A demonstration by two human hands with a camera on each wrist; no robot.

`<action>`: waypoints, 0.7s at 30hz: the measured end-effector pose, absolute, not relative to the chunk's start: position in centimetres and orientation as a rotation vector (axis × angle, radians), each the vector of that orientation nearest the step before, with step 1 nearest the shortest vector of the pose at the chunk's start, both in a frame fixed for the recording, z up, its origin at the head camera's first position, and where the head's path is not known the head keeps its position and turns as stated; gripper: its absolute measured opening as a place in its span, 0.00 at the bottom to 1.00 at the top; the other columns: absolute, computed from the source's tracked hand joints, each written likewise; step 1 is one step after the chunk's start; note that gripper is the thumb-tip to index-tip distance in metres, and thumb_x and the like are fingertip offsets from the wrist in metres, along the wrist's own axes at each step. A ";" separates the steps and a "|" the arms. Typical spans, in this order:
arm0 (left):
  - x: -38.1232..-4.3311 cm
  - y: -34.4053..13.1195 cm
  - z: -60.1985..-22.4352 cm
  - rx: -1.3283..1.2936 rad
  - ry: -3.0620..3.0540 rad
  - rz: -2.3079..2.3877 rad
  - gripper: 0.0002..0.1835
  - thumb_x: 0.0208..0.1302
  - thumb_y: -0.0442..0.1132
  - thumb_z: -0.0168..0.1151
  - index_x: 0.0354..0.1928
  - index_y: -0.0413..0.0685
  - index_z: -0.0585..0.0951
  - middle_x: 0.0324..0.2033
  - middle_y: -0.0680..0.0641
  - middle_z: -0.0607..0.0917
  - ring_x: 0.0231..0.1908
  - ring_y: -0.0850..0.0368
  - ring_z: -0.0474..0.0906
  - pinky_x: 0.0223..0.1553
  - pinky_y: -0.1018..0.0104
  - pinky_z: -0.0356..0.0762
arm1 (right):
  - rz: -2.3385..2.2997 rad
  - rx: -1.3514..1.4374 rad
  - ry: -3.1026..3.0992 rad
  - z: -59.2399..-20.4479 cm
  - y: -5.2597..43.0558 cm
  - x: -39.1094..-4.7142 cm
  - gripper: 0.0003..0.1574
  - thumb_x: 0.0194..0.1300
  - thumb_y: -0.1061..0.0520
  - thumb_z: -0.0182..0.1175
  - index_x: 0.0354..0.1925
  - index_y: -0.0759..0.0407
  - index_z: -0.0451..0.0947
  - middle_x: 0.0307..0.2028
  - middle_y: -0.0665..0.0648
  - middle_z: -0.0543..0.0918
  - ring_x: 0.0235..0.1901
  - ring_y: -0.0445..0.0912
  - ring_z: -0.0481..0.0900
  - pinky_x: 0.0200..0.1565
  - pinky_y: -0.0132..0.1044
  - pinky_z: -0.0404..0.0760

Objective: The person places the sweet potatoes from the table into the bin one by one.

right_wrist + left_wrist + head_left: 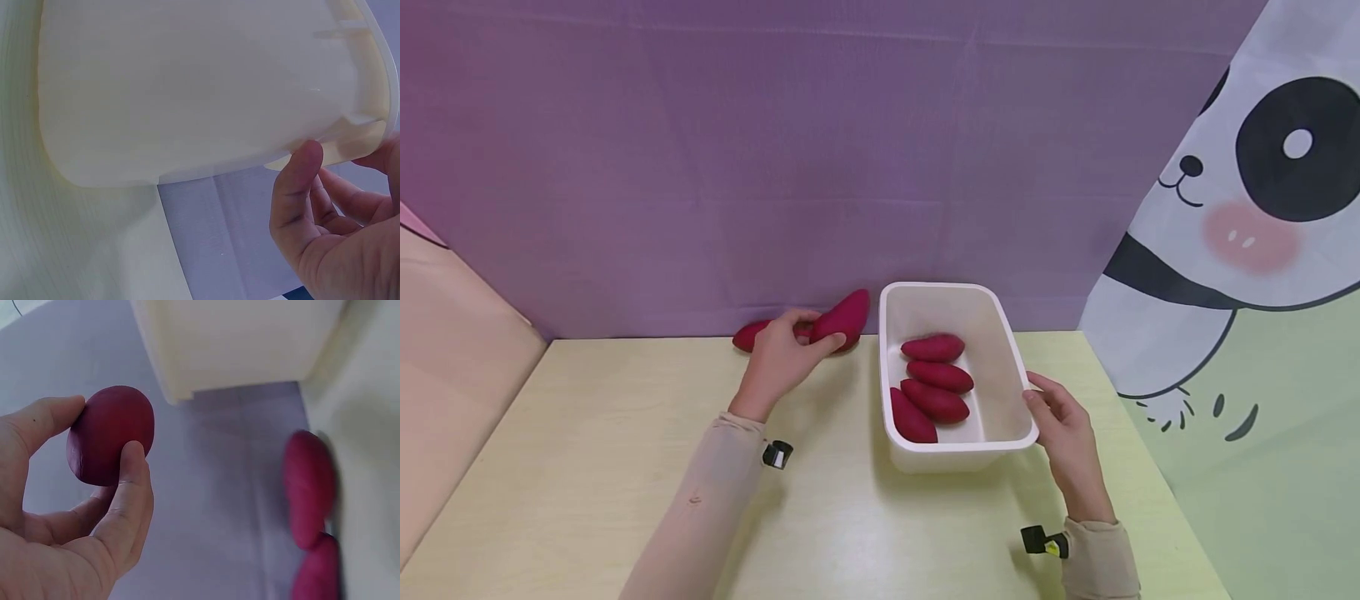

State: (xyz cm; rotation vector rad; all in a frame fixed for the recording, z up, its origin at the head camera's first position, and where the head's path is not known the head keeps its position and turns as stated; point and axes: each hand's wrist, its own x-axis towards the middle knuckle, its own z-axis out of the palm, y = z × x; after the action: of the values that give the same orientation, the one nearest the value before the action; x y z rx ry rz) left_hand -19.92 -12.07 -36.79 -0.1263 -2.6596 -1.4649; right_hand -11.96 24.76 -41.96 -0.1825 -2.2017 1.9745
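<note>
My left hand (pixel 782 358) pinches a dark red sweet potato (pixel 842 319) between thumb and fingers, above the table near the purple backdrop. In the left wrist view the held sweet potato (pixel 112 434) points end-on to the camera. Two more sweet potatoes lie on the table behind that hand; one (pixel 748 336) shows at its left, the other is mostly covered. To the right stands a white plastic bin (pixel 925 447) with several sweet potatoes (pixel 934 402) lying on its floor. My right hand (pixel 1067 437) grips the bin's rim at its near right corner, also seen in the right wrist view.
The pale wooden tabletop (pixel 587 467) runs to a purple cloth wall (pixel 775 167) at the back. On the right hangs a panel with a panda print (pixel 1247 208). A beige panel (pixel 452 350) borders the left side.
</note>
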 end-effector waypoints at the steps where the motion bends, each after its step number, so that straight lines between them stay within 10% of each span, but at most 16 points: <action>1: -20.1 -11.7 -36.3 -0.135 -2.662 -1.471 0.32 0.59 0.53 0.71 0.60 0.41 0.77 0.51 0.42 0.82 0.47 0.47 0.80 0.45 0.53 0.80 | 1.974 -0.182 -2.201 -42.0 24.8 -12.0 0.24 0.75 0.57 0.57 0.65 0.65 0.73 0.43 0.57 0.81 0.38 0.47 0.82 0.35 0.35 0.84; 21: -23.6 -2.1 -30.2 -0.474 -2.742 -1.283 0.23 0.57 0.55 0.69 0.47 0.46 0.84 0.38 0.52 0.84 0.39 0.56 0.77 0.42 0.63 0.76 | 1.978 -0.158 -2.194 -42.3 25.0 -12.2 0.25 0.74 0.57 0.58 0.65 0.65 0.72 0.44 0.59 0.81 0.40 0.49 0.83 0.37 0.38 0.85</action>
State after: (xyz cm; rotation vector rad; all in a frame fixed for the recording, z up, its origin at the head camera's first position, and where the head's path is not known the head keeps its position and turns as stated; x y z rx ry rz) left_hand -23.59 -2.09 -30.17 -0.4741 -2.7416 -1.2830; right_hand -12.17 24.97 -42.31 -0.1581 -2.1941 1.9777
